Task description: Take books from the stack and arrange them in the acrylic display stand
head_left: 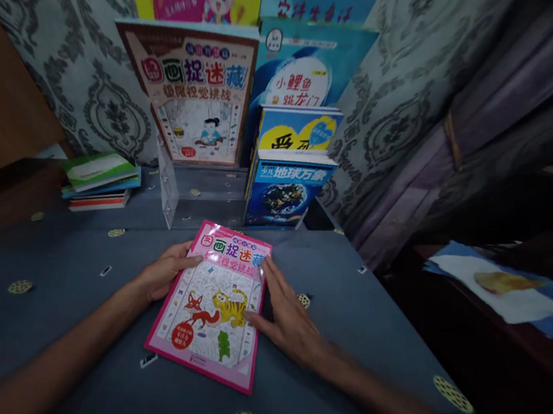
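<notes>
A pink-bordered book [208,309] with a fox and a striped cat on its cover is between my two hands, tilted a little over the grey tablecloth. My left hand [171,270] grips its upper left edge, with the thumb on the cover and the fingers partly hidden behind. On the right edge lies my right hand [283,307], its thumb over the cover near the cat and its fingers along the side. Behind the book is a clear display rack [211,211] that bears a brown-bordered book [203,102].
Blue books, among them one with a globe [285,192], stand in the rack's right column. A small stack of books [100,178] lies at the back left. Patterned curtains [116,112] hang behind. The table's right edge runs diagonally beside a blue and white item [508,286].
</notes>
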### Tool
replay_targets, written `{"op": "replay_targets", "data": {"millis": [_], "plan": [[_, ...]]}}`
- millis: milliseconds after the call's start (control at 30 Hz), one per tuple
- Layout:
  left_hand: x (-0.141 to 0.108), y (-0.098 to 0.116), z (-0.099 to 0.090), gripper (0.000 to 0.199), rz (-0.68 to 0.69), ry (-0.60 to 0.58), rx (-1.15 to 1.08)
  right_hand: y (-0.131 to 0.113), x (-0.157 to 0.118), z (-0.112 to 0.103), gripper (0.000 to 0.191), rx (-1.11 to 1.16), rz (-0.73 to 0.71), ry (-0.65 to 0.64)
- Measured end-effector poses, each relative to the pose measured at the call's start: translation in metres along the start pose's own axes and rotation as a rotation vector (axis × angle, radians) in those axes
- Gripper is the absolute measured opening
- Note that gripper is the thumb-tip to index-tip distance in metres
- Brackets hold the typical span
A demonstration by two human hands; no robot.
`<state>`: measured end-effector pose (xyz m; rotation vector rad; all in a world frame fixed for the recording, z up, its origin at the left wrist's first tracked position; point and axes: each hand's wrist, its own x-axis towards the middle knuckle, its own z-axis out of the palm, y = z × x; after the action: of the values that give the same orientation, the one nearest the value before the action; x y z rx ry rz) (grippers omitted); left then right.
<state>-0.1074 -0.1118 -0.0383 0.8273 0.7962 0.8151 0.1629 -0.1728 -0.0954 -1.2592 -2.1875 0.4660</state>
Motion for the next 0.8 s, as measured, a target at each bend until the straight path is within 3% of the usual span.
{"op": "replay_targets", "data": {"millis": [133, 233, 333, 500, 567, 800], "plan": [[-0.003, 0.009, 0.010, 0.039, 0.145, 0.030, -0.033, 0.002, 0.019, -0.004, 0.090, 0.358, 0.220, 0.150], [-0.004, 0.016, 0.018, 0.042, 0.266, 0.079, -0.037, -0.007, 0.037, -0.010, 0.063, 0.726, 0.267, 0.016], [-0.006, 0.024, 0.024, 0.045, 0.364, 0.106, -0.023, -0.018, 0.055, -0.018, 0.050, 0.888, 0.233, -0.048], [-0.009, 0.036, 0.022, 0.046, 0.500, 0.111, 0.027, -0.029, 0.076, -0.041, 0.040, 0.762, 0.075, 0.093], [-0.010, 0.034, 0.017, 0.043, 0.486, 0.106, 0.067, -0.030, 0.078, -0.046, 0.036, 0.660, -0.001, 0.142], [-0.006, -0.001, 0.005, 0.044, 0.268, 0.112, 0.172, -0.015, 0.059, -0.016, 0.033, 0.530, 0.014, 0.229]]}}
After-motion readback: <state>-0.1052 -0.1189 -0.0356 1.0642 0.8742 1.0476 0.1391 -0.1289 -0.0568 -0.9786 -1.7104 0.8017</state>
